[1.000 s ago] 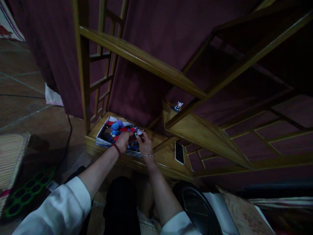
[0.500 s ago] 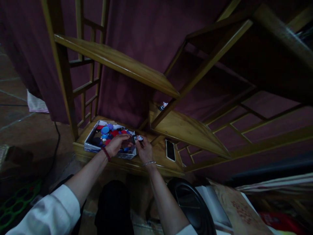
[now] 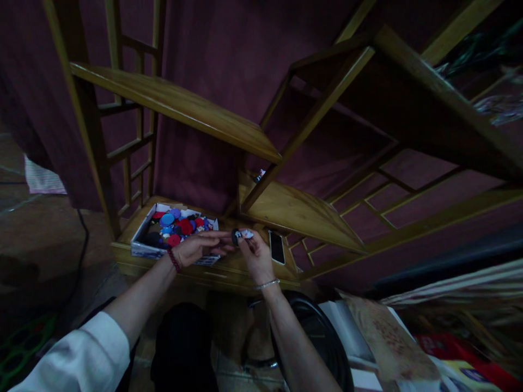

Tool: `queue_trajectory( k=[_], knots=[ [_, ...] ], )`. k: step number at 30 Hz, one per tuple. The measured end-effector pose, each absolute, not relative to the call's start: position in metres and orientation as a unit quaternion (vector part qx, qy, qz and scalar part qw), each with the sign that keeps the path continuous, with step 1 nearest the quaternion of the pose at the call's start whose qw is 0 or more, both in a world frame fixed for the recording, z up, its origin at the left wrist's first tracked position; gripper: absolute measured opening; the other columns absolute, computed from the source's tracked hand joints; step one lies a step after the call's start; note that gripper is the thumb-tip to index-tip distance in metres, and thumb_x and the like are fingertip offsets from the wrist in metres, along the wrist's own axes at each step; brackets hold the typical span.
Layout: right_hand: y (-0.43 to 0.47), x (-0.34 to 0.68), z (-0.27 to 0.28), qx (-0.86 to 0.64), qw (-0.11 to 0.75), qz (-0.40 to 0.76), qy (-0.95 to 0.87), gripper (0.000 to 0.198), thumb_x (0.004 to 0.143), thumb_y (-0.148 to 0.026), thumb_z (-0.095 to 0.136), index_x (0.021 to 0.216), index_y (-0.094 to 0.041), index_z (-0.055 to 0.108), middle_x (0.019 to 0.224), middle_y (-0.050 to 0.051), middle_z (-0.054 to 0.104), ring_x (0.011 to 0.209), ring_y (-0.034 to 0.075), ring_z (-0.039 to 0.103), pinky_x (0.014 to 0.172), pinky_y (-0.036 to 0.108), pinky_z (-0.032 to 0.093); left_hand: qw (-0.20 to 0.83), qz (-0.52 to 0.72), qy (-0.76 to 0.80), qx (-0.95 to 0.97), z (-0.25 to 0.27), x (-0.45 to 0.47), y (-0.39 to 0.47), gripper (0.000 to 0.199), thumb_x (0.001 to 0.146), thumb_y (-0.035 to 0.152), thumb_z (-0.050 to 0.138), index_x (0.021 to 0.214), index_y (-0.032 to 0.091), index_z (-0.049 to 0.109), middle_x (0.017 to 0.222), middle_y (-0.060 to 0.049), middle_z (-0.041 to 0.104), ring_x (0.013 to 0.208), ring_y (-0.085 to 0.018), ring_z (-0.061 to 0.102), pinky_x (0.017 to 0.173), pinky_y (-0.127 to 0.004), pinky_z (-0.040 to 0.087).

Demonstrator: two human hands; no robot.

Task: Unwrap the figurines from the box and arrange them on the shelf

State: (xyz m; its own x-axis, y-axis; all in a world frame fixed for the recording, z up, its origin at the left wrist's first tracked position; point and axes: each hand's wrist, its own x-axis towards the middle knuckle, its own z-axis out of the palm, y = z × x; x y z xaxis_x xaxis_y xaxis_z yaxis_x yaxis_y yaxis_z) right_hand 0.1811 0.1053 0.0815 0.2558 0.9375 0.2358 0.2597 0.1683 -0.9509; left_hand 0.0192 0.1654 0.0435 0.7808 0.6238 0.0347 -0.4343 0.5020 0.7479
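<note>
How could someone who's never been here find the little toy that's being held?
Look at the wooden shelf unit in front of the purple cloth. Low down, right of the open box of colourful pieces, find the right hand wearing a silver bracelet. It pinches the small pale figure with a dark base; unlike the second figure on the shelf above, this one's held.

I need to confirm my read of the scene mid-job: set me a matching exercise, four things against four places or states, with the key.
Things
1. Figurine nearest the person
2. Phone
3. Red bracelet
4. Open box

Places or states
A. Around the left wrist
B. Filled with coloured pieces
C. Held in the right hand
D. Lying on the wooden base

Pairs: 1-C, 2-D, 3-A, 4-B
</note>
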Motion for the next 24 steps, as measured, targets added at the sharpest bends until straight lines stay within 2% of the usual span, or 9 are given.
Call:
queue_trajectory(
  k=[8, 13, 17, 21, 24],
  knots=[
    [0.082, 0.195, 0.103, -0.578, 0.536, 0.3, -0.538, 0.028, 0.072, -0.039, 0.063, 0.093, -0.021, 0.061, 0.09, 0.002, 0.066, 0.082, 0.015, 0.061, 0.077, 0.027, 0.048, 0.866, 0.273, 0.04, 0.417, 0.059, 0.025, 0.149, 0.041, 0.074, 0.02, 0.062, 0.115, 0.016, 0.059, 0.12, -0.014, 0.057, 0.112, -0.029, 0.052, 0.091, -0.04, 0.04],
    [0.067, 0.213, 0.118, -0.587, 0.528, 0.285, -0.544, 0.029, 0.073, -0.038, 0.063, 0.096, -0.021, 0.06, 0.093, 0.003, 0.066, 0.085, 0.016, 0.061, 0.077, 0.028, 0.049, 0.86, 0.318, 0.014, 0.399, 0.073, 0.047, 0.118, 0.044, 0.076, 0.018, 0.059, 0.12, 0.021, 0.056, 0.132, -0.01, 0.048, 0.118, -0.029, 0.047, 0.09, -0.039, 0.042],
    [0.055, 0.232, 0.139, -0.59, 0.523, 0.269, -0.553, 0.03, 0.072, -0.039, 0.064, 0.096, -0.021, 0.061, 0.093, 0.004, 0.066, 0.085, 0.017, 0.062, 0.078, 0.028, 0.049, 0.856, 0.359, 0.02, 0.371, 0.093, 0.071, 0.095, 0.042, 0.075, 0.02, 0.061, 0.117, 0.023, 0.058, 0.131, -0.009, 0.049, 0.116, -0.029, 0.049, 0.088, -0.038, 0.044],
    [0.051, 0.252, 0.16, -0.592, 0.532, 0.253, -0.55, 0.034, 0.067, -0.042, 0.068, 0.092, -0.02, 0.063, 0.091, 0.004, 0.067, 0.085, 0.017, 0.062, 0.081, 0.029, 0.048, 0.859, 0.369, 0.023, 0.353, 0.117, 0.092, 0.088, 0.041, 0.072, 0.02, 0.064, 0.112, 0.02, 0.061, 0.129, -0.011, 0.05, 0.117, -0.03, 0.048, 0.087, -0.039, 0.045],
    [0.057, 0.268, 0.17, -0.59, 0.533, 0.257, -0.549, 0.036, 0.065, -0.043, 0.069, 0.092, -0.019, 0.063, 0.091, 0.005, 0.068, 0.085, 0.017, 0.062, 0.082, 0.03, 0.048, 0.855, 0.381, 0.051, 0.349, 0.136, 0.103, 0.093, 0.037, 0.071, 0.02, 0.066, 0.107, 0.015, 0.063, 0.119, -0.014, 0.058, 0.113, -0.028, 0.051, 0.086, -0.037, 0.045]
  ],
)
